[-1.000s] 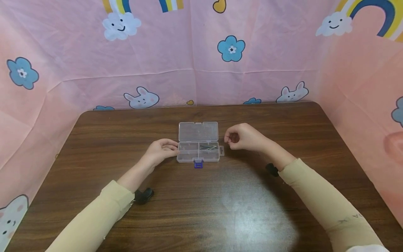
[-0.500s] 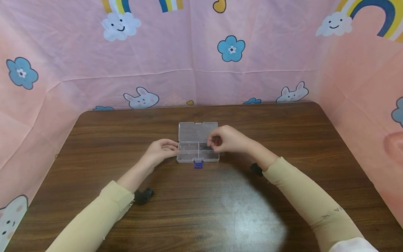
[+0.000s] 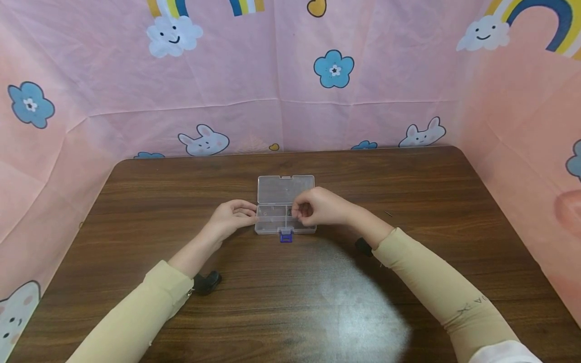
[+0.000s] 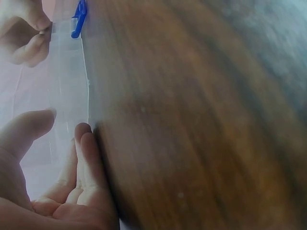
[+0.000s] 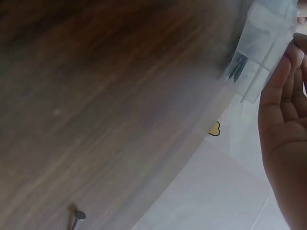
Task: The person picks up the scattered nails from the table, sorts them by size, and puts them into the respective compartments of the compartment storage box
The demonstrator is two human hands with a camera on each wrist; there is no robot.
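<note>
A clear plastic compartment box point(image 3: 271, 225) lies on the table with its lid point(image 3: 286, 189) raised at the back and a blue latch point(image 3: 286, 236) in front. My left hand point(image 3: 233, 218) grips the box's left end, thumb and fingers on either side in the left wrist view. My right hand point(image 3: 323, 206) is over the right half, thumb and fingertips pinched together. A small bit shows between those fingertips in the left wrist view, apparently a nail. Several nails point(image 5: 237, 67) lie in one compartment, mostly covered by my right hand in the head view.
A single loose nail point(image 3: 388, 214) lies on the brown table point(image 3: 290, 302), right of the box beyond my right forearm; its flat head point(image 5: 80, 215) shows in the right wrist view. A pink patterned cloth point(image 3: 290, 75) hangs along the table's back and sides.
My right hand has moved left from beside the box to over its right compartments, fingertips still together. This uncovers the loose nail on the table. The left hand and the box have stayed put.
</note>
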